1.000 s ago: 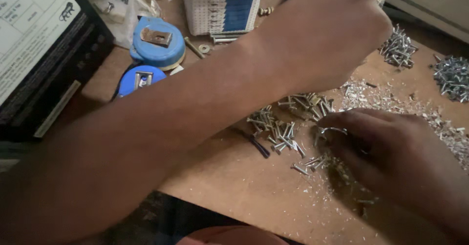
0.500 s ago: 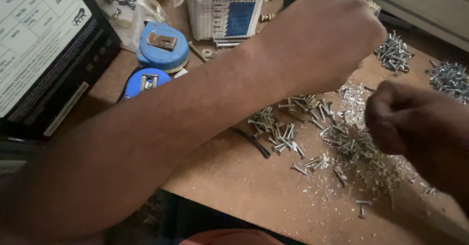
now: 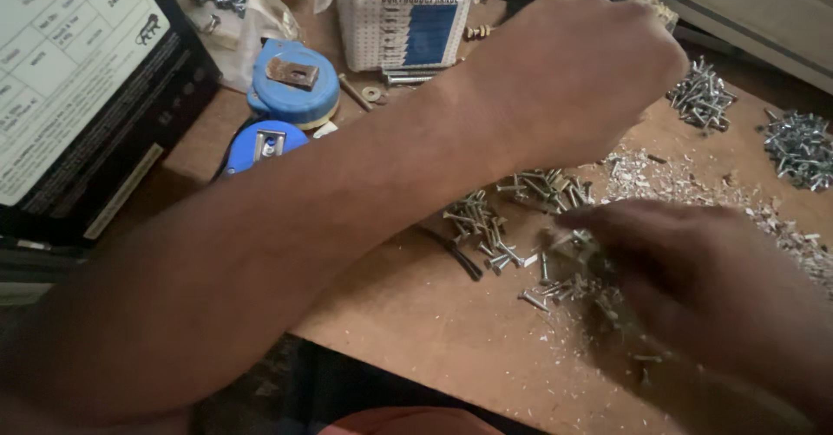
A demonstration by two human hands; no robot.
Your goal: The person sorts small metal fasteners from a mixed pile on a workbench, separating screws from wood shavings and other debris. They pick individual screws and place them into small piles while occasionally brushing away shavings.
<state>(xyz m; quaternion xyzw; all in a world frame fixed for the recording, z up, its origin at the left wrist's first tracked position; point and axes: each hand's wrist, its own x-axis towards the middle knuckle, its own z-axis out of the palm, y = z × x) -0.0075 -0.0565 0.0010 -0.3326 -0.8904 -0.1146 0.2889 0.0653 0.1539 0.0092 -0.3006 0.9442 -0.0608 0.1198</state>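
Note:
My left forearm crosses the view from bottom left, and my left hand (image 3: pixel 590 71) hovers above the board with its back to me, fingers curled under; anything inside is hidden. My right hand (image 3: pixel 694 270) is blurred at lower right, its fingertips down among loose silver screws (image 3: pixel 486 227) scattered on the brown board (image 3: pixel 416 331). More of these screws (image 3: pixel 547 188) lie just below my left hand. I cannot make out whether the right fingers pinch a screw.
Two sorted screw heaps (image 3: pixel 698 97) (image 3: pixel 798 144) lie at the right. A white-and-blue carton of screws (image 3: pixel 403 27) stands at the back. Two blue round tape measures (image 3: pixel 293 84) (image 3: pixel 260 144) and a black box with a white label (image 3: pixel 78 97) sit left. Metal shavings (image 3: pixel 659 175) litter the board.
My right hand rose from the screws half a second ago and has come back down and leftward onto them. My left hand has stayed about where it was.

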